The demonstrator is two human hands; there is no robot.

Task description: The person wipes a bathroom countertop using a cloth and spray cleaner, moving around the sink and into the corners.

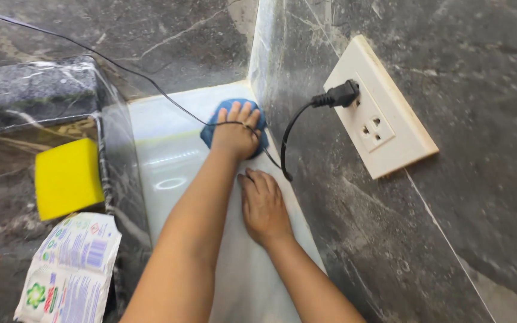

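Observation:
My left hand (234,136) presses flat on a blue cloth (215,127), which lies on the pale glossy surface (169,161) in the far corner where the dark marble walls meet. My right hand (263,206) rests palm down on the same pale surface, just nearer to me and close to the right wall; it holds nothing. A thin black cable (151,84) runs from the upper left across the fingers of my left hand.
A cream wall socket plate (384,113) on the right marble wall has a black plug (339,94) in it, its cord hanging down beside my hands. On the dark ledge at left lie a yellow sponge (67,178) and a printed detergent packet (70,269).

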